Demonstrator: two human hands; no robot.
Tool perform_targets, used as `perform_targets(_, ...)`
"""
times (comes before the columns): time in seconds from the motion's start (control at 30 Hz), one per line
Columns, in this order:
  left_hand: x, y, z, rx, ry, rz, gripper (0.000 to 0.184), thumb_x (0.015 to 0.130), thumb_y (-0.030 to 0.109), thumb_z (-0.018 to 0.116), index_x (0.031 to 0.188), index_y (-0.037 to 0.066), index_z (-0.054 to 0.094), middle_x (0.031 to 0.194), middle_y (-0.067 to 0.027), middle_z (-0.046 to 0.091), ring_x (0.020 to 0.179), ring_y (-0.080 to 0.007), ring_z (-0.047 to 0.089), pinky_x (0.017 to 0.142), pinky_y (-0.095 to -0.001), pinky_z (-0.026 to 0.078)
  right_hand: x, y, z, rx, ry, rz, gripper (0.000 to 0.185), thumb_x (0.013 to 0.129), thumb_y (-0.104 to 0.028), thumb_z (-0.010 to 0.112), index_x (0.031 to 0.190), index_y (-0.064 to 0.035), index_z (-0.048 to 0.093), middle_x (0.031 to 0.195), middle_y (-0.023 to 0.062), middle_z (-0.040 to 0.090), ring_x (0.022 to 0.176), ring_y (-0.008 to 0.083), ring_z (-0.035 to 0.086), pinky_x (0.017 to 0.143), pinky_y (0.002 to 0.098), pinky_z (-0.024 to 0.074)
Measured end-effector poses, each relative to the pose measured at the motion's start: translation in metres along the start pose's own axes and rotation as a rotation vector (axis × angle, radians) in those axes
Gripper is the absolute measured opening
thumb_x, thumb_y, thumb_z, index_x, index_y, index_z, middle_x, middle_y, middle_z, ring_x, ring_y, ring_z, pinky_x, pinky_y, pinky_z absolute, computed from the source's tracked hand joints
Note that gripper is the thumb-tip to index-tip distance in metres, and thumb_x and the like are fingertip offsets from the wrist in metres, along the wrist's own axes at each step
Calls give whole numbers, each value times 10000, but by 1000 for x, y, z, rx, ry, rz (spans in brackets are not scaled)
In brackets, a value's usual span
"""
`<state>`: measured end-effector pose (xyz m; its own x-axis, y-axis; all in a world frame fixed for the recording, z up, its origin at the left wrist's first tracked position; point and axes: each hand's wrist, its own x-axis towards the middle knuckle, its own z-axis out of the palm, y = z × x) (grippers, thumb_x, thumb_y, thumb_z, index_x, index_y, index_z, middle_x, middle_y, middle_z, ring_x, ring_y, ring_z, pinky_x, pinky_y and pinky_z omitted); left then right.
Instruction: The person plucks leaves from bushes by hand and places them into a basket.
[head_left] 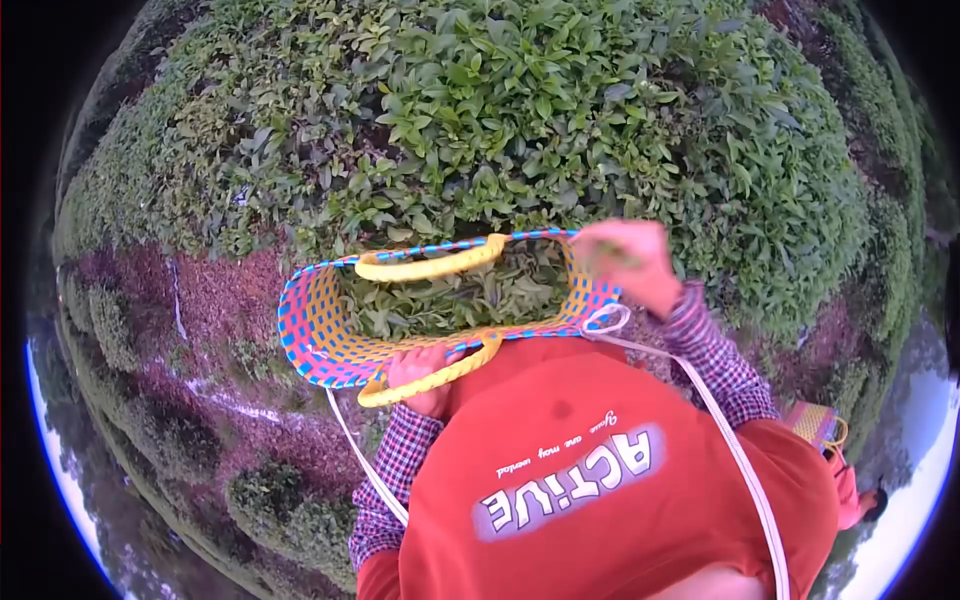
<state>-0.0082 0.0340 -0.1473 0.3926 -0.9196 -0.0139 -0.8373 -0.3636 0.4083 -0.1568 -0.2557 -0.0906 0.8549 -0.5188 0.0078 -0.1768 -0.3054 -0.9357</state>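
A woven basket point(300, 330) in blue, pink and yellow hangs at my front from a white strap point(735, 450). Plucked green leaves point(470, 295) lie inside it. My left hand point(420, 375) grips the near rim, partly behind the yellow handle point(435, 380). Over the basket's right end is my right hand point(635, 260), closed and a little smeared by motion. Some green leaves point(615, 255) show between its fingers. The far yellow handle point(430, 264) leans over the basket opening.
A dense leafy bush point(520, 110), looking like tea, rises just beyond the basket. Reddish-brown ground point(225, 340) shows at the left, with more bushes point(290, 510) below. Another person point(850, 490) is at the lower right, near a second woven basket point(812, 424).
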Motion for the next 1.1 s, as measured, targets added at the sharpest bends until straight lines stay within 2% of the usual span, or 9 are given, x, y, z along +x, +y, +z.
perform_targets(0.03, 0, 3, -5, -13, -7, -10, 180, 702, 259, 541, 689, 79, 541, 564, -98, 517, 535, -277, 510, 496, -383, 365, -7, 19, 14, -233, -238, -183, 286, 725, -207, 659, 949, -33, 622, 731, 111, 634, 597, 187, 609, 573, 314, 482)
perform_targets(0.13, -15, 12, -22, -70, -37, -17, 187, 709, 256, 556, 700, 70, 539, 568, -99, 515, 535, -279, 502, 503, -381, 357, 1, 11, 19, -622, -477, 85, 330, 695, -226, 674, 985, -77, 624, 793, 136, 633, 656, 221, 620, 613, 316, 489)
perform_targets(0.17, -17, 14, -28, -89, -31, -20, 187, 712, 253, 562, 705, 68, 537, 570, -99, 515, 536, -280, 500, 506, -379, 356, 6, 25, 18, -415, -237, -235, 346, 720, -252, 662, 1011, -72, 616, 771, 139, 636, 604, 197, 616, 578, 304, 491)
perform_targets(0.23, -20, 21, -42, -73, 40, -13, 191, 735, 264, 601, 677, 85, 570, 533, -68, 512, 543, -233, 523, 554, -359, 377, 23, 27, 5, -188, -154, 3, 338, 722, -211, 665, 1001, -27, 613, 717, 96, 643, 542, 145, 598, 524, 269, 480)
perform_targets(0.47, -14, 20, -58, 55, -36, -87, 157, 742, 239, 586, 720, 84, 572, 624, -68, 536, 609, -241, 524, 597, -377, 384, 146, 82, -15, -748, 261, 6, 759, 606, -485, 711, 1184, -51, 482, 516, 87, 537, 464, 168, 537, 506, 313, 448)
perform_targets(0.6, -4, 7, -52, 43, -20, -88, 125, 743, 216, 586, 757, 95, 558, 643, -64, 528, 674, -240, 527, 648, -380, 386, 171, 96, -6, -627, 331, -87, 392, 690, -337, 693, 910, -17, 643, 787, 179, 634, 631, 239, 634, 591, 347, 504)
perform_targets(0.73, 8, 8, -52, 70, 67, -17, 135, 741, 215, 592, 780, 91, 552, 665, -53, 529, 671, -230, 526, 660, -370, 385, 162, 105, -1, -106, 365, 14, 211, 752, -134, 639, 830, 62, 636, 713, 149, 638, 473, 147, 605, 421, 232, 474)
perform_targets(0.93, 15, 2, -50, 72, 27, -29, 168, 730, 241, 606, 789, 94, 548, 703, -33, 539, 696, -214, 530, 661, -362, 387, 138, 20, -36, 53, 749, -64, 179, 800, -121, 607, 876, 40, 631, 637, 93, 620, 497, 135, 596, 474, 222, 491)
perform_targets(1.1, 16, 4, -54, 102, -48, -39, 192, 746, 253, 599, 849, 92, 582, 782, -44, 590, 741, -208, 552, 712, -353, 397, 169, 69, -59, -238, 194, 277, 519, 739, -193, 677, 1138, 74, 480, 673, 126, 627, 455, 103, 577, 420, 206, 494)
